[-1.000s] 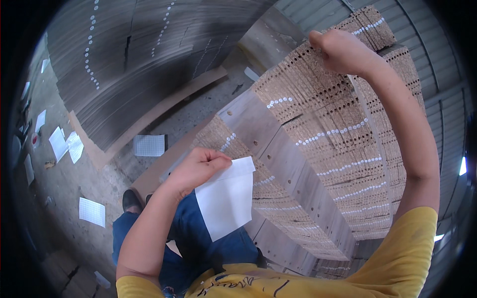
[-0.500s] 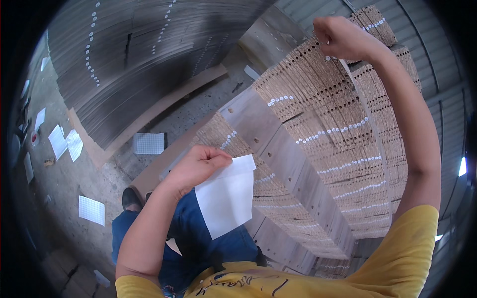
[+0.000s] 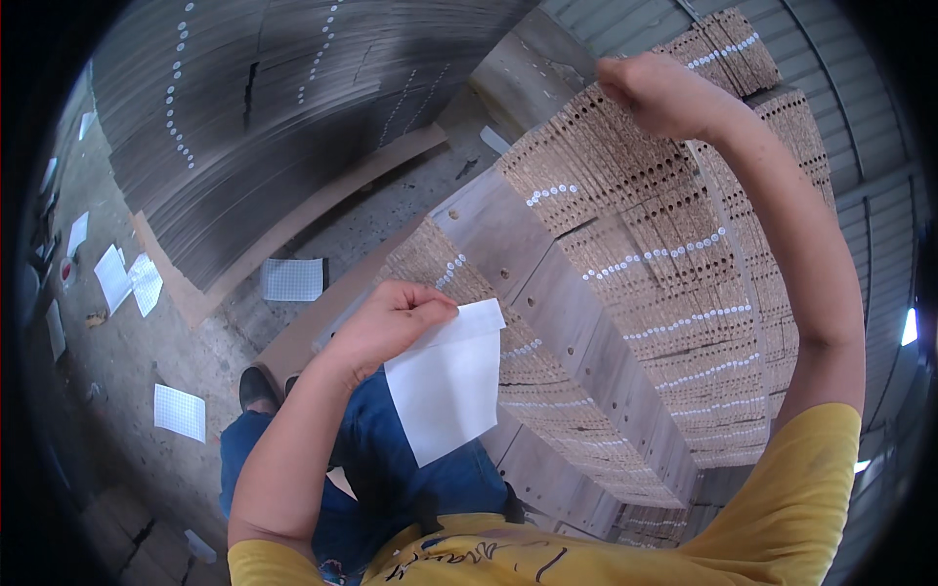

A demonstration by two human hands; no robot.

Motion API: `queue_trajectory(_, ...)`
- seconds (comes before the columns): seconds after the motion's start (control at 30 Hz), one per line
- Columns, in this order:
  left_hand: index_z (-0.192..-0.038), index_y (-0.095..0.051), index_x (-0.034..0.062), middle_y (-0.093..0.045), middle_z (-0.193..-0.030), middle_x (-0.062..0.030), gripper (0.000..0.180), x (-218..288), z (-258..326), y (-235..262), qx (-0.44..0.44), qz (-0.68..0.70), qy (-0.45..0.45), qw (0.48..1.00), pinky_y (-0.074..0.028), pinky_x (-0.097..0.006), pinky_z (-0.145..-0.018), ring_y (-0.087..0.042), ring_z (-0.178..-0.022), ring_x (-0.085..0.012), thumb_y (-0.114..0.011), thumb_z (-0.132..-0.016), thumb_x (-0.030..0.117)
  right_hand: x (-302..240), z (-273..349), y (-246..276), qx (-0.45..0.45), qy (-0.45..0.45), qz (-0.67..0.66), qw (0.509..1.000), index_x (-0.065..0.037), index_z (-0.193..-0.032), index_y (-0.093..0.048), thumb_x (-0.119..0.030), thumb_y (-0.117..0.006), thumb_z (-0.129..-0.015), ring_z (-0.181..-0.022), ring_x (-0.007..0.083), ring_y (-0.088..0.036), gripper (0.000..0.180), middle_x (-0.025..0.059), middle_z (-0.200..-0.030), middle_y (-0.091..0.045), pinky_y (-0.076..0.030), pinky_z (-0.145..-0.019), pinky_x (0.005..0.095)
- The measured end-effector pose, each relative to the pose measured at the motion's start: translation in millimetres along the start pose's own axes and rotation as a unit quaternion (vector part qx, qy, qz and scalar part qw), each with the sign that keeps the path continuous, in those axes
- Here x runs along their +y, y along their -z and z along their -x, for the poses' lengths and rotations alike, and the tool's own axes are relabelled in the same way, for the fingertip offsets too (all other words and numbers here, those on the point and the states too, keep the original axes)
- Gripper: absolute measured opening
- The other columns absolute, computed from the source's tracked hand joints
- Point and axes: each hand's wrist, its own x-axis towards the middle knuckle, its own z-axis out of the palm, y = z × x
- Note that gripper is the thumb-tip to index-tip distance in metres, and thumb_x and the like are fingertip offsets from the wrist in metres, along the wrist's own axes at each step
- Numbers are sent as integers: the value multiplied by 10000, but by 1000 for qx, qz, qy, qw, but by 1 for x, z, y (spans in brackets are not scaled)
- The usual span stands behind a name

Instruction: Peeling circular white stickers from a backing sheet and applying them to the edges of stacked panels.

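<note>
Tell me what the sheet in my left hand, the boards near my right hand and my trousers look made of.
Sheet: probably paper; thin, white, matte, creased near the top.
Boards: likely chipboard, from the coarse, speckled tan edges; the smooth grey wood-look face may be laminate.
Trousers: perhaps denim; matte blue cloth.

Cool, dim light shows a glaring patch at right and strong fisheye distortion.

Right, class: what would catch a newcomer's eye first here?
Probably the white sheet in the left hand, near centre. Next, the particleboard stacks at right, rowed with round white dots, the right hand at their upper end. Gridded sheets lie on the concrete floor at left.
</note>
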Motion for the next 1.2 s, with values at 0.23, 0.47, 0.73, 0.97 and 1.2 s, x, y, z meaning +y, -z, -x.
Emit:
queue_trajectory(0.23,-923,-684,11,-643,-790,-40,197,-2,-1,0,-3,0,-2,1000,-452,-228,-648,-563,-708,-95,-623,-814,163,-4,1,-12,-26,1,86,996,0,-861,-480,122,-512,-649,-788,363,-584,247,176,-749,-566,-468,-657,413)
queue_trajectory(0.47,-923,-683,9,-644,-787,-40,196,-1,1,-1,-3,3,-5,1000,-454,-223,-651,-565,-703,-93,-623,-813,160,-8,3,-20,-14,54,163,985,4,-958,-518,95,-557,-662,-834,327,-605,312,158,-828,-593,-495,-690,397)
queue_trajectory(0.73,-922,-684,8,-647,-784,-49,198,-2,2,2,8,-11,-8,1000,-460,-223,-641,-572,-696,-95,-624,-815,164,-7,-8,-10,78,57,282,954,-12,-869,-527,29,-589,-696,-774,264,-618,188,133,-797,-595,-498,-655,365)
queue_trajectory(0.97,-924,-687,15,-648,-780,-44,195,2,4,3,4,4,-4,1000,-463,-228,-624,-575,-675,-93,-622,-817,164,7,4,39,90,-122,-96,984,-21,-781,-489,-145,-700,-712,-666,256,-564,255,94,-670,-547,-461,-611,359)
queue_trajectory(1.2,-929,-687,17,-651,-783,-26,197,5,13,3,2,-15,-33,999,-457,-217,-627,-569,-678,-78,-631,-819,170,-2,42,4,210,-149,94,962,-56,-900,-502,-197,-707,-673,-893,318,-558,336,122,-866,-570,-458,-742,410)
